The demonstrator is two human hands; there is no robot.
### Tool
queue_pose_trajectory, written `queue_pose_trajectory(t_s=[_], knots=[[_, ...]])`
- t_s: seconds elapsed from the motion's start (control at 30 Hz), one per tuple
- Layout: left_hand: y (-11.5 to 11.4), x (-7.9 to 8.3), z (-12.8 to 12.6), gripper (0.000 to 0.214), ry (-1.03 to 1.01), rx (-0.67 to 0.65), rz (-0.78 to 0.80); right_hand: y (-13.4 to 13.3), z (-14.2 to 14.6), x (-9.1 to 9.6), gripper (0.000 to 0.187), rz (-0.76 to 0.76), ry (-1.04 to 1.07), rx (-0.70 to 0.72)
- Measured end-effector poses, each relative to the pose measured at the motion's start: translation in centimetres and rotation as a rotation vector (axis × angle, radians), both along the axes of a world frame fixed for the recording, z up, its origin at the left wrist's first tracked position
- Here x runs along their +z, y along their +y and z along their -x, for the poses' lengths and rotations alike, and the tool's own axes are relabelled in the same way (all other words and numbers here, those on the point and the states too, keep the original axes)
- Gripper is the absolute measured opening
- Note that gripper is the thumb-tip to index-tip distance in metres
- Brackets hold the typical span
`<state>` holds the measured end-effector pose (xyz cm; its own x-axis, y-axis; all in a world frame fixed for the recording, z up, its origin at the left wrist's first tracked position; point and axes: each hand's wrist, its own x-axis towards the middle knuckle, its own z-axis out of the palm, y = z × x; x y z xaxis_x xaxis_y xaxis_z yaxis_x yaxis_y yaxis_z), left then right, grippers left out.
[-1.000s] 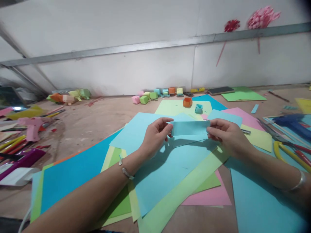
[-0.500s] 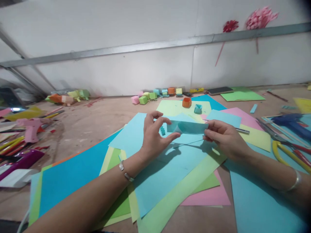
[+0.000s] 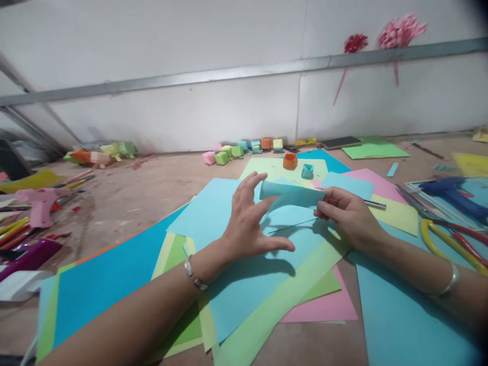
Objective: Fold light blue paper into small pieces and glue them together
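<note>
A strip of light blue paper (image 3: 292,194) is held up over the stacked sheets, its surface gently curved. My right hand (image 3: 341,209) pinches its right end between thumb and fingers. My left hand (image 3: 253,218) is by the strip's left end, with thumb and fingers spread wide apart. Whether a left fingertip still touches the paper I cannot tell. Beneath both hands lies a large light blue sheet (image 3: 244,300) on top of green, yellow and pink ones. A thin dark line (image 3: 292,226) runs across below the strip.
Small folded paper boxes, one orange (image 3: 290,161) and one blue (image 3: 307,171), stand behind the hands. Scissors (image 3: 430,216) with yellow and red handles and a blue glue gun (image 3: 453,195) lie right. A pink glue gun (image 3: 40,206) lies left. Paper cubes (image 3: 237,151) line the wall.
My left thumb has come away from the strip and dropped, and the left fingers have opened out. The strip has curled. My right hand keeps its pinch.
</note>
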<state>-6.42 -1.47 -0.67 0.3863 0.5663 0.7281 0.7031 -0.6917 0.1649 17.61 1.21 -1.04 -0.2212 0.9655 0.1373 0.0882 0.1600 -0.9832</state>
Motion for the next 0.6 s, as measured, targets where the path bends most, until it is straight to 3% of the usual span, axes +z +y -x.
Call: queue_pose_trajectory(t_s=[0.07,0.2,0.37,0.43,0.53,0.6], knots=[[0.1,-0.2,0.0,0.076,0.028,-0.023,0.002,0.0,-0.1,-0.2,0.021,-0.002,0.013,0.023],[0.1,-0.2,-0.1,0.019,-0.011,-0.010,-0.006,-0.1,0.0,-0.2,0.016,-0.030,-0.016,0.076],[-0.2,0.3,-0.1,0.016,-0.141,-0.095,0.054,-0.4,0.5,0.6,0.014,-0.160,-0.181,0.109],[-0.3,0.4,0.0,0.016,-0.128,-0.114,0.043,-0.4,0.6,0.9,0.023,-0.268,-0.324,0.074],[-0.3,0.2,0.0,0.016,-0.086,-0.091,-0.032,-0.6,0.5,1.4,0.049,-0.540,-0.618,-0.046],[-0.3,0.0,0.1,0.018,-0.074,-0.093,-0.074,-0.9,0.6,1.6,0.049,-0.749,-0.797,-0.069]])
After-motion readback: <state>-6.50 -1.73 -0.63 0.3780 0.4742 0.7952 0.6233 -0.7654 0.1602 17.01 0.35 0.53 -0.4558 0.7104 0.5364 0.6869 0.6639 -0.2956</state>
